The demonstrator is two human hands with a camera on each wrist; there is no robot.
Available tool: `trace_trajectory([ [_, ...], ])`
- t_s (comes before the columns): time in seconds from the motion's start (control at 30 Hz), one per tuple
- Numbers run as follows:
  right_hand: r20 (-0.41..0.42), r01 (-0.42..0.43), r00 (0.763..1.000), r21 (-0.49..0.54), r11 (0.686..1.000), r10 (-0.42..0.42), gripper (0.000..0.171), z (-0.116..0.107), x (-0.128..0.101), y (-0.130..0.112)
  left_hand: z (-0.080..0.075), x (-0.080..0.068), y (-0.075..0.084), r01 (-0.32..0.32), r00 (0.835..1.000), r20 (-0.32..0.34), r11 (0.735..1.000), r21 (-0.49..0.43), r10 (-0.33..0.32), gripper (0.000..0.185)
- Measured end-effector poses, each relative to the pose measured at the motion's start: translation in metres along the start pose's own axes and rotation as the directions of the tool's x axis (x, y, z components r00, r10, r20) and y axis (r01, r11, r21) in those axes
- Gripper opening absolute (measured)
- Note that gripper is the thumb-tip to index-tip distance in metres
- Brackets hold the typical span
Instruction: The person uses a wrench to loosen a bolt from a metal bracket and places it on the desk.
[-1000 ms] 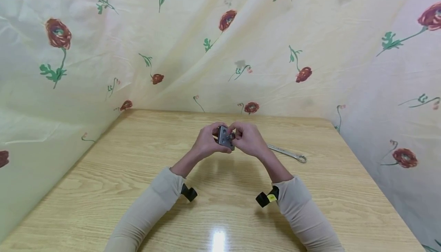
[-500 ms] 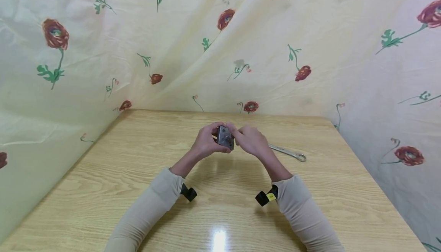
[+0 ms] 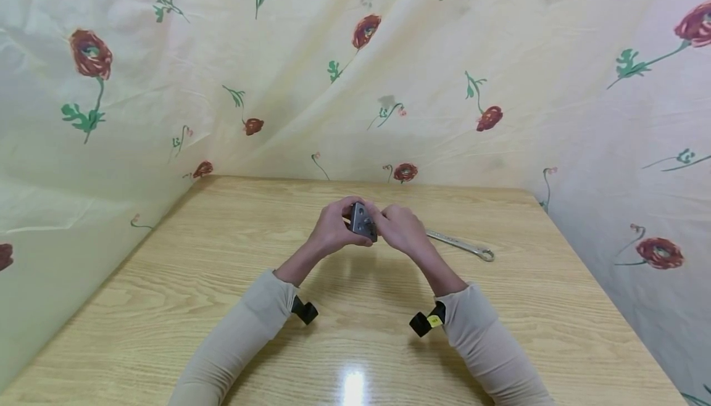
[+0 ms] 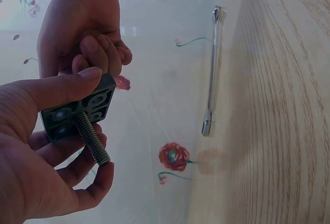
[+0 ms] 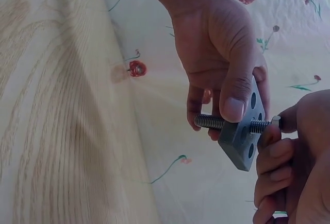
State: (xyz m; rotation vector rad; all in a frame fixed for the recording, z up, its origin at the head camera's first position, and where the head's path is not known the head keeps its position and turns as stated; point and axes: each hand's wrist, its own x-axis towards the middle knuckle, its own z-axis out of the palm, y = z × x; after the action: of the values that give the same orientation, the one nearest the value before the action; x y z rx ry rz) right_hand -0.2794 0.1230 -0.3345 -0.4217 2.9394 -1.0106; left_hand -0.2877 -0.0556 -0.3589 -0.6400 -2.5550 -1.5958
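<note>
Two hands meet above the bench (image 3: 222, 282): left hand (image 3: 333, 231) grips the plate (image 5: 246, 140) edge-on, bolt (image 5: 210, 122) running through it toward the right hand (image 3: 402, 228), which pinches the bolt head.

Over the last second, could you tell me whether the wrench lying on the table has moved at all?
No. The wrench lies in the same spot on the table, its ring end pointing the same way, right of the right hand.
</note>
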Motion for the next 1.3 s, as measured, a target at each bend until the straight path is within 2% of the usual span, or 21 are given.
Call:
trace_trajectory([
  [0.23, -0.023, 0.042, 0.999, 0.002, 0.999, -0.042, 0.05, -0.005, 0.0, -0.001, 0.0, -0.001, 0.0, -0.017, 1.0, 0.002, 1.0, -0.018, 0.017, 0.07],
  [0.47, -0.05, 0.037, 0.998, 0.006, 0.999, -0.037, 0.036, -0.008, -0.002, -0.004, 0.0, -0.001, 0.001, -0.019, 1.0, 0.0, 0.999, -0.032, 0.019, 0.07],
  [0.8, -0.041, 0.047, 0.998, 0.001, 0.999, -0.047, 0.026, -0.011, -0.003, -0.005, 0.0, -0.001, 0.0, -0.015, 1.0, 0.01, 0.999, -0.032, 0.015, 0.072],
  [1.13, -0.055, 0.131, 0.99, 0.021, 0.991, -0.13, 0.024, -0.013, -0.006, -0.006, 0.0, -0.001, 0.001, -0.007, 1.0, 0.013, 0.999, -0.041, 0.008, 0.069],
  [1.3, -0.089, 0.175, 0.981, 0.04, 0.984, -0.171, 0.022, -0.011, -0.007, -0.006, -0.001, -0.002, 0.002, -0.017, 1.0, 0.013, 0.999, -0.036, 0.018, 0.068],
])
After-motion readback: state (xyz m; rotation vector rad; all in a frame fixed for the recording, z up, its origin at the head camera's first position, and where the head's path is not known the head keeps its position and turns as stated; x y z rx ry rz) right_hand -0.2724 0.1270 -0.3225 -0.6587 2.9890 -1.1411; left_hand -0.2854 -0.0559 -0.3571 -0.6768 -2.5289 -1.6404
